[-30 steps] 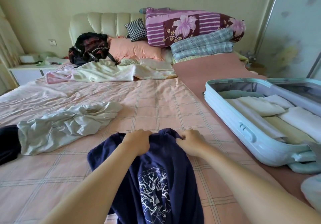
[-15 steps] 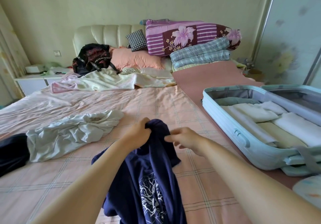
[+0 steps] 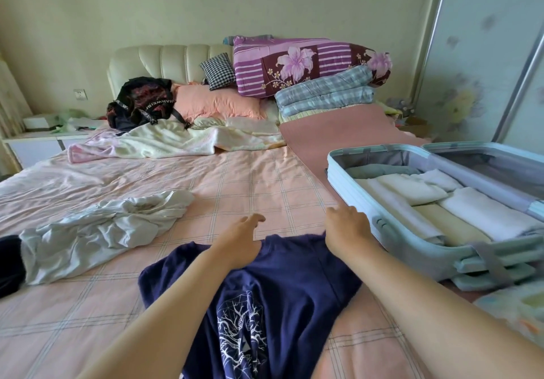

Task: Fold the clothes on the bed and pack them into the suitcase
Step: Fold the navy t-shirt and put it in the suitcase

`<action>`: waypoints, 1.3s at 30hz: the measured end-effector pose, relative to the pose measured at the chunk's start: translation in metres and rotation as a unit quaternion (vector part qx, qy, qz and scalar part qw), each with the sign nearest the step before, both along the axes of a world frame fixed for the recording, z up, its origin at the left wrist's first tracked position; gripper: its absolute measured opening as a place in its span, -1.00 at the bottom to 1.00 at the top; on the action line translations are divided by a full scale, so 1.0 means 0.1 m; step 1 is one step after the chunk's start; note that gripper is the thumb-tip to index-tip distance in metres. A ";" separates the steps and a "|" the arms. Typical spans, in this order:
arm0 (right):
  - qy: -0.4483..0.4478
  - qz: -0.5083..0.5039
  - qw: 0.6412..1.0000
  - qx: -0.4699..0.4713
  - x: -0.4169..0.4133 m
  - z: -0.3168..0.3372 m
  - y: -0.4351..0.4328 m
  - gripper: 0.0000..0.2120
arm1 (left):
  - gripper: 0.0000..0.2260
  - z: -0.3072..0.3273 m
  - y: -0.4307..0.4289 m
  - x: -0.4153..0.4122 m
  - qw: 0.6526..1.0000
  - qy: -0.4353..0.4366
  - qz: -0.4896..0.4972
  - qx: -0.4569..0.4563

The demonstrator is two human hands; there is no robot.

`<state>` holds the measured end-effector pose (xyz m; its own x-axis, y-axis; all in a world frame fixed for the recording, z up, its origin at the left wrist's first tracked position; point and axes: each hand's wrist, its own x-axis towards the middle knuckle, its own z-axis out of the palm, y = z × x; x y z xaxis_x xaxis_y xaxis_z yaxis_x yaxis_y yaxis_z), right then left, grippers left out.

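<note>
A navy T-shirt with a white tree print lies spread on the pink checked bed sheet right in front of me. My left hand rests at the shirt's far edge with relaxed fingers past the cloth. At the shirt's far right corner my right hand lies with straight fingers and grips nothing. The open light-blue suitcase sits on the bed to the right, holding several folded pale clothes. A crumpled white garment lies to the left, and a black garment at the left edge.
At the head of the bed are a black backpack, a pink pillow, stacked quilts and a rumpled cream blanket. A white nightstand stands at the left, a sliding wardrobe door at the right.
Both hands gripped the bunched shirt's top and lifted it; now the shirt lies spread wider and flat, and the hands have let go and moved apart.
</note>
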<state>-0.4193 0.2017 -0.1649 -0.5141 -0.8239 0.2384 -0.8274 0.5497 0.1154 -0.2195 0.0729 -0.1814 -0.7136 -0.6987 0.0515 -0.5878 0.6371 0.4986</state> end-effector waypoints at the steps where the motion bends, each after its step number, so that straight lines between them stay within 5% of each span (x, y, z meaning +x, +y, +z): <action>1: 0.024 0.012 1.000 0.017 0.03 -0.06 -0.01 -0.70 | -0.50 -0.04 -0.02 0.04 1.000 -0.022 0.003 -0.008; 3: 0.035 0.069 0.997 0.012 0.13 -0.20 -0.07 -0.68 | -0.50 -0.12 -0.07 0.14 0.998 -0.052 0.022 -0.013; 8: -0.101 0.187 0.977 0.001 0.44 -0.46 -0.43 -0.79 | -0.48 -0.27 -0.34 0.52 0.978 -0.176 0.087 -0.062; 14: -0.050 0.112 0.992 0.013 0.48 -0.58 -0.74 -0.83 | -0.69 -0.27 -0.53 0.69 0.902 -0.339 0.124 -0.237; 18: -0.093 0.081 0.988 -0.094 0.41 -0.48 -0.88 -0.87 | -0.75 -0.12 -0.64 0.62 0.871 -0.338 0.153 -0.323; 22: -0.172 0.000 0.969 -0.175 0.35 -0.33 -0.96 -0.83 | -0.81 -0.01 -0.77 0.53 0.931 -0.162 0.240 -0.222; 26: -0.220 -0.008 0.971 -0.090 0.46 -0.35 -0.97 -0.86 | -0.65 -0.15 -0.82 0.59 0.985 -0.026 0.169 0.013; 30: -0.114 0.060 0.991 -0.040 0.76 -0.40 -1.01 -0.81 | -0.51 -0.13 -0.83 0.93 0.985 0.044 0.160 0.041; 32: -0.090 0.142 0.983 -0.077 0.96 -0.42 -1.11 -0.70 | -0.47 -0.10 -0.87 1.15 0.981 0.019 0.191 0.008; 36: -0.183 0.286 0.938 -0.073 1.47 -0.41 -1.36 -0.56 | -0.68 -0.06 -0.74 1.48 0.964 -0.197 0.177 -0.021; 39: -0.191 0.319 0.928 0.003 1.75 -0.44 -1.51 -0.46 | -0.78 -0.16 -0.62 1.59 0.978 -0.120 0.168 0.025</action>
<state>-0.2444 0.0503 -0.2089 0.0329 -0.9904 0.1343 -0.9655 -0.0662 -0.2517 -0.0606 0.0111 -0.1977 -0.4296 -0.8937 -0.1296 -0.8644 0.3655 0.3453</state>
